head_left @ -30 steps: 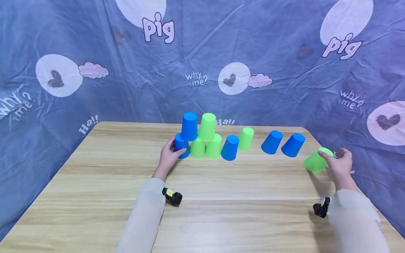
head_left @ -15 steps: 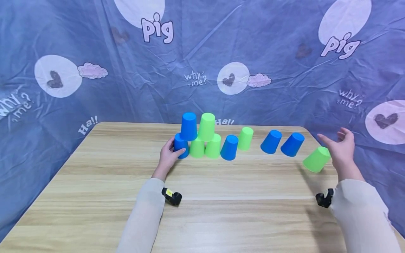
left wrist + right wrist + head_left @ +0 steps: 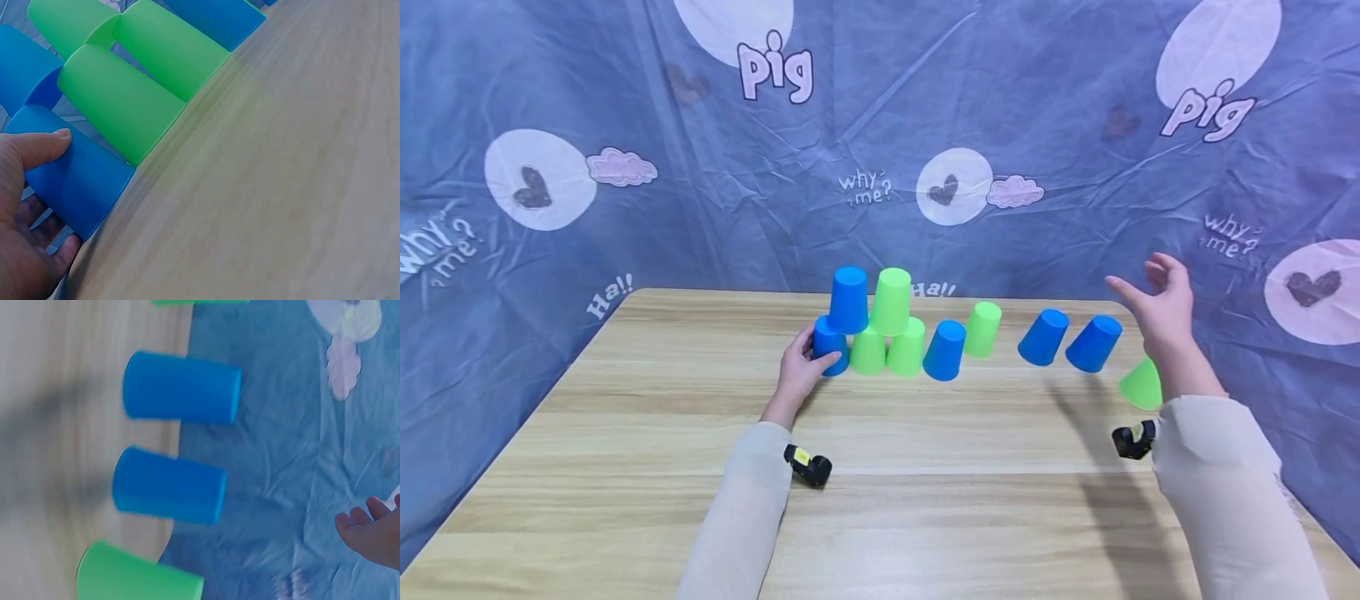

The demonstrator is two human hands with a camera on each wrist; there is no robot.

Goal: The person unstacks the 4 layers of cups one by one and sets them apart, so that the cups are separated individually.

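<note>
My left hand [image 3: 797, 375] grips the upside-down blue cup [image 3: 81, 181] at the left end of a bottom row, thumb across its front and fingers behind it. Beside it stand two green cups [image 3: 906, 350] and another blue cup [image 3: 944, 352]. A blue cup [image 3: 849, 300] and a green cup [image 3: 892, 302] form a second level on top. At the right my right hand [image 3: 1168, 312] is raised with fingers apart and nothing in them. Its wrist partly hides the rightmost green cup [image 3: 1139, 387]; two blue cups [image 3: 181, 387] stand left of that one.
A single green cup [image 3: 982, 330] stands near the back edge of the wooden table [image 3: 955, 517]. A patterned blue cloth [image 3: 1030, 100] hangs behind and at both sides.
The right hand has let go of the rightmost green cup, risen above it and moved left. My left hand and the stacked cups stay as they were.
</note>
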